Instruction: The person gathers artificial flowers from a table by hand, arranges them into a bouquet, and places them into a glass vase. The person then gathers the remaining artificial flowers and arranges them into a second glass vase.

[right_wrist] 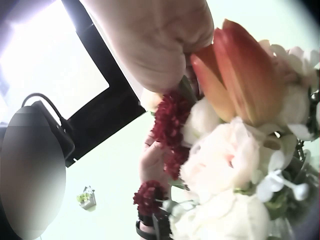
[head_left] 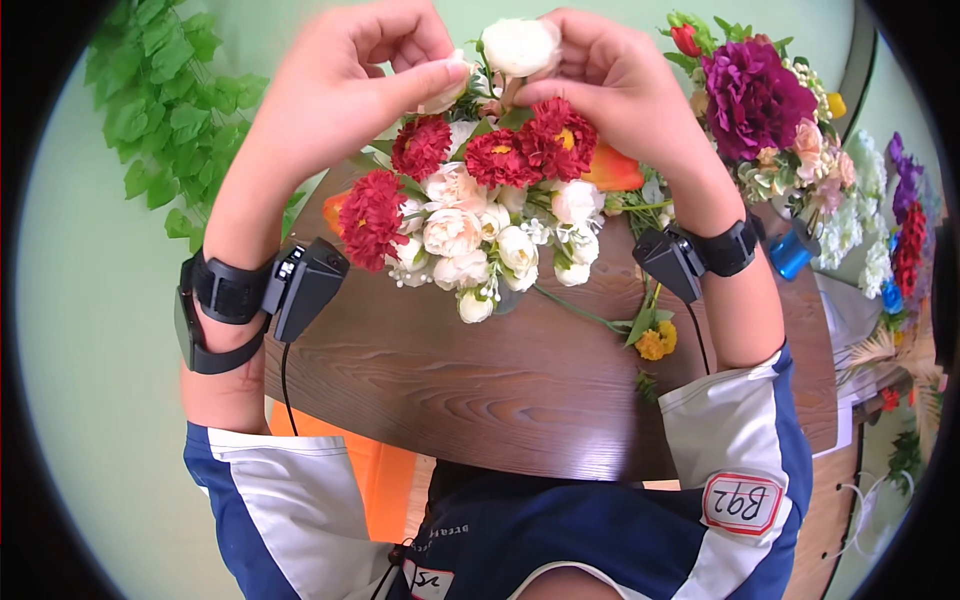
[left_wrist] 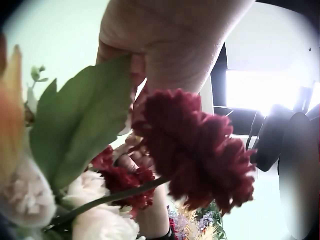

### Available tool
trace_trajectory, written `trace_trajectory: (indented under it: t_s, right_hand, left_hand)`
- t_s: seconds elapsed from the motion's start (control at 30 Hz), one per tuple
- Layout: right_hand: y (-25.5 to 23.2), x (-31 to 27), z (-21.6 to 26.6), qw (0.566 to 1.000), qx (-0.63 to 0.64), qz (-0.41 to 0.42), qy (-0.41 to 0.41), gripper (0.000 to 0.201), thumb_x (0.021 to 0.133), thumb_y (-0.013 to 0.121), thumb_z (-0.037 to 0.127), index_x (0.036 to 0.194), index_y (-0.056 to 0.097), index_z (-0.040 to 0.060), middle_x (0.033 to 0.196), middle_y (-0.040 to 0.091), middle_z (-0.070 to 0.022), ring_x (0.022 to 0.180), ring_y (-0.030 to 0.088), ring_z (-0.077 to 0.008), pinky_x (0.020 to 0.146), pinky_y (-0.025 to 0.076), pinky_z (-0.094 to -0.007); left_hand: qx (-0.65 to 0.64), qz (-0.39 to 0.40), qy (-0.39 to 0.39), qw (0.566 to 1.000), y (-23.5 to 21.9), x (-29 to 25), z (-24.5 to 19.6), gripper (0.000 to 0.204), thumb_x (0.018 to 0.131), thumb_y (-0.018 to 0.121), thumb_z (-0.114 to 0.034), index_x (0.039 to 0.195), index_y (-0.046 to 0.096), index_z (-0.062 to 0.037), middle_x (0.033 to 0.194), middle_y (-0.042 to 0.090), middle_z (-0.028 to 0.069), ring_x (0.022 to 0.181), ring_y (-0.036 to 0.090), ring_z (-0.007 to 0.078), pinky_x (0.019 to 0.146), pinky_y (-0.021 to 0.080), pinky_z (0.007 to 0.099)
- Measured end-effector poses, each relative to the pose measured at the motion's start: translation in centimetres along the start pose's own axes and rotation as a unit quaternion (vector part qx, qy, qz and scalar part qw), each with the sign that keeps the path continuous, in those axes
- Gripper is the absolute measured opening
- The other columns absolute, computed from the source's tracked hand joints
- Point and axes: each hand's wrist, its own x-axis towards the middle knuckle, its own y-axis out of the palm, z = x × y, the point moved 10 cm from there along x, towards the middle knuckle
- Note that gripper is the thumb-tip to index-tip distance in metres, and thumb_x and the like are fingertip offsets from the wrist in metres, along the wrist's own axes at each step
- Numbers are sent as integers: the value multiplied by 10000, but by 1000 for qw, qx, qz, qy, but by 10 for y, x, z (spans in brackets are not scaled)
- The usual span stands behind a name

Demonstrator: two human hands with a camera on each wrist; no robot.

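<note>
In the head view a bouquet of artificial flowers stands on the table, with pale pink and white roses in front and red blooms above and left. My left hand pinches a whitish bloom between thumb and fingers at the far side. Beside it, my right hand holds a white rose just under its head. An orange tulip sits below the right palm. A green leaf and a red flower hide the left fingertips in the left wrist view.
A brown wooden table carries loose stems with a yellow flower at right. A second arrangement with a big purple bloom stands at back right, near a blue vase. Leafy green vines hang at left.
</note>
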Motion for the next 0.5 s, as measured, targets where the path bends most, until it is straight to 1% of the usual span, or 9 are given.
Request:
trace_trajectory:
  t_s: [0.03, 0.13, 0.2, 0.23, 0.3, 0.33, 0.4, 0.43, 0.5]
  right_hand:
    - [-1, -2, -4, 1000, 0, -1, 0, 180, 806, 576, -40, 982, 541, -24, 879, 625, -74, 826, 606, -127, 740, 497, -243]
    - [-12, -11, -4, 997, -53, -51, -21, 216, 770, 620, -16, 984, 597, -17, 916, 635, -48, 851, 600, -102, 743, 488, -238]
    - [-12, -16, 9, 991, -99, -60, -72, 192, 735, 585, -48, 924, 609, -28, 829, 645, -33, 764, 599, -85, 703, 488, -235]
    - [-12, -18, 7, 991, -101, -62, -70, 192, 735, 585, -48, 924, 609, -28, 829, 645, -33, 764, 599, -85, 703, 488, -235]
    - [-14, -20, 1, 974, -213, -66, -50, 198, 736, 569, -70, 922, 609, -18, 845, 640, -39, 798, 598, -99, 733, 486, -243]
    - [-14, -21, 0, 973, -214, -66, -47, 198, 736, 569, -70, 922, 609, -18, 845, 640, -39, 798, 598, -99, 733, 486, -243]
    - [-15, -21, -7, 980, -189, -57, -25, 195, 744, 557, -76, 921, 606, -10, 841, 633, -39, 774, 588, -106, 742, 483, -253]
    - [-16, -20, -8, 980, -189, -58, -24, 195, 744, 557, -76, 921, 606, -10, 841, 633, -39, 774, 588, -106, 742, 483, -253]
    - [-18, -15, -11, 994, -94, -44, -16, 203, 822, 564, 51, 1009, 581, -28, 924, 632, -90, 897, 593, -158, 814, 453, -273]
  left_hand:
    - [0, 1, 0, 1000, 1, -2, 2, 92, 832, 594, -70, 779, 550, -9, 732, 547, -13, 669, 498, 41, 589, 404, 186]
    - [55, -22, 6, 998, -1, -8, 2, 80, 830, 594, -65, 785, 557, -11, 731, 548, -12, 667, 498, 39, 590, 401, 181]
    - [66, -26, -18, 997, 0, -12, 5, 65, 828, 593, -59, 799, 565, -9, 728, 543, -14, 672, 499, 39, 595, 400, 178]
    - [64, -25, -17, 998, 2, -13, 6, 65, 828, 593, -59, 799, 565, -9, 728, 543, -14, 672, 499, 39, 595, 400, 178]
    - [80, -85, 36, 993, -4, -15, -2, 103, 777, 636, -99, 750, 592, -9, 635, 555, -19, 555, 473, 27, 494, 385, 179]
    - [77, -84, 36, 993, -4, -15, -1, 103, 777, 636, -99, 750, 592, -9, 635, 555, -19, 555, 473, 27, 494, 385, 179]
    - [91, -70, 37, 993, -6, -16, -1, 52, 834, 579, -50, 816, 564, -4, 744, 529, -14, 716, 497, 39, 604, 400, 174]
    - [90, -69, 37, 993, -7, -16, 0, 52, 834, 579, -50, 816, 564, -4, 744, 529, -14, 716, 497, 39, 604, 400, 174]
    - [33, -66, 64, 995, -10, -13, -2, 48, 837, 572, -45, 823, 561, -1, 753, 523, -12, 726, 497, 42, 622, 405, 181]
